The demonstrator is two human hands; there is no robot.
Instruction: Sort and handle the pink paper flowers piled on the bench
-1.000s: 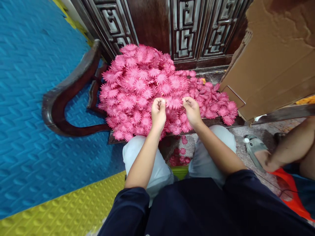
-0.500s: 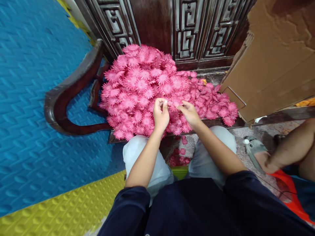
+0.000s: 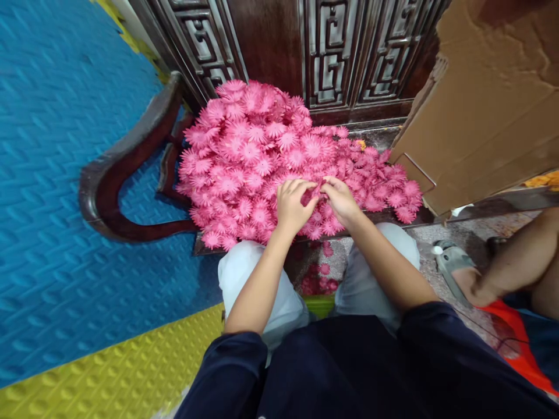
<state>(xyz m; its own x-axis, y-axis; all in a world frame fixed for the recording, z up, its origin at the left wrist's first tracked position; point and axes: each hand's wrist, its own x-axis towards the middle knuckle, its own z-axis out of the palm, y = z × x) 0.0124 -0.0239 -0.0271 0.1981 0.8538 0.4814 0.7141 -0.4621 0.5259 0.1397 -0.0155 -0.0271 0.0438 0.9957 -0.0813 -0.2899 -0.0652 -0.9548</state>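
A large heap of pink artificial flowers (image 3: 244,157) lies on a dark wooden seat in front of me. My left hand (image 3: 293,203) is curved at the front of the heap, its thumb and fingertips closing on a small pink artificial flower (image 3: 319,188). From the other side my right hand (image 3: 339,199) pinches the same flower between thumb and fingers. The fingertips of both hands nearly meet there. Pink blooms behind blend with the held one, so its exact outline is hard to make out.
A curved wooden armrest (image 3: 102,198) borders the heap on the left, over blue mats (image 3: 52,244). At right leans a large cardboard piece (image 3: 484,110). Beyond it show another person's leg (image 3: 519,262) and a grey shoe (image 3: 452,267). Pink flowers (image 3: 321,282) lie on the floor between my knees.
My left hand has moved right and turned over, its fingers now reaching toward the right hand. The fingertips have come closer together around the pink flower. The heap looks the same.
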